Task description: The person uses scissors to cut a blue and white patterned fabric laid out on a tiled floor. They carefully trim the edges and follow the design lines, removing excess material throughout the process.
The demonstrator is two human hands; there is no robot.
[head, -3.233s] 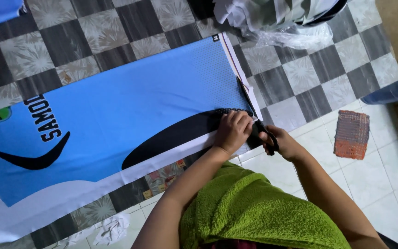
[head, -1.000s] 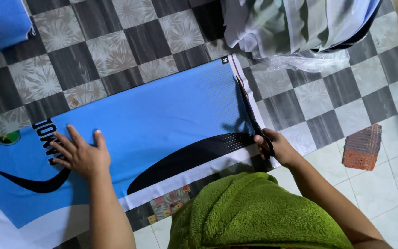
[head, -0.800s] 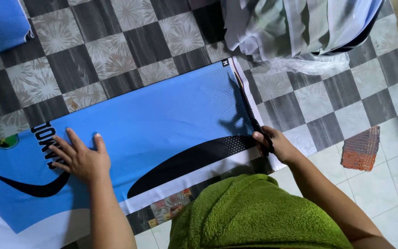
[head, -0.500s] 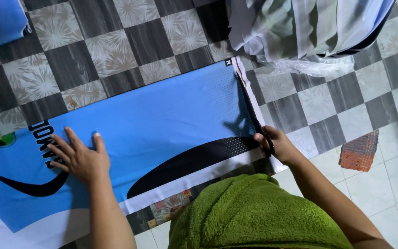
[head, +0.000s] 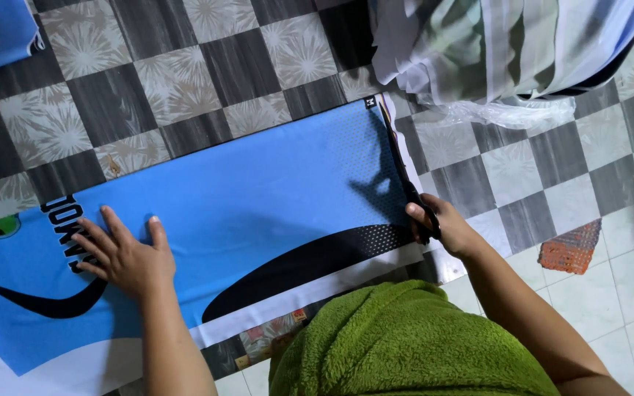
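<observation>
One sheet of light-blue printed fabric lies across the checkered tile floor, filling the left and centre of the frame. The left hand presses flat on it at lower left, fingers spread wide. The right hand, right of centre, grips one pair of black scissors along the fabric's right edge. One heap of cut strips sits upper right.

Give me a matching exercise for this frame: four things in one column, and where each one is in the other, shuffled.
1. left hand
2. scissors
3. green fleece cloth
4. reddish woven mat

a. along the blue printed fabric's right edge
b. on the pale tiles, far right
c. flat on the blue fabric
d. bottom centre, between the arms

Pairs: 1-c, 2-a, 3-d, 4-b
</observation>
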